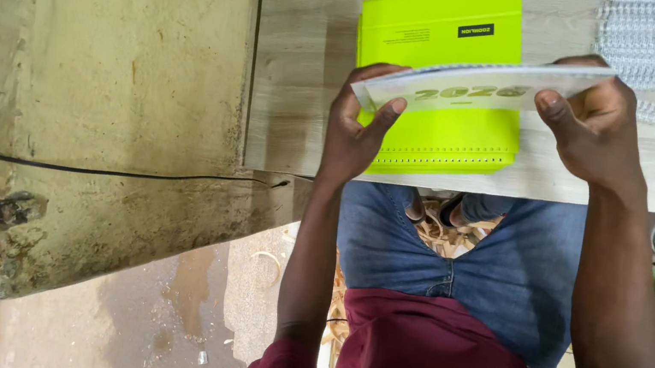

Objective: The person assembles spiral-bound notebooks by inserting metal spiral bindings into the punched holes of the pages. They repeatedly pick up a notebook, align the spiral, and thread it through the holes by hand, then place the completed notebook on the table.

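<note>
Both hands, left hand (357,132) and right hand (591,128), grip clamped on a white booklet (480,90), squaring it above the green stack (439,131) on the counter (303,59); next needs careful lowering.

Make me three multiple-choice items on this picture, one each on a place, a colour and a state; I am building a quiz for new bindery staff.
1. Where does the stack of covers lie?
A. on the wooden table
B. on the floor
C. on the person's lap

2. What colour are those covers?
A. dark red
B. neon yellow-green
C. blue

3. How is the white booklet held?
A. flat on the table, untouched
B. in one hand only
C. raised, one hand at each end

Answers:
1 A: the stack of covers rests on the wooden table.
2 B: they are bright yellow-green.
3 C: the left hand and right hand grip opposite ends of the white booklet above the stack.
</note>
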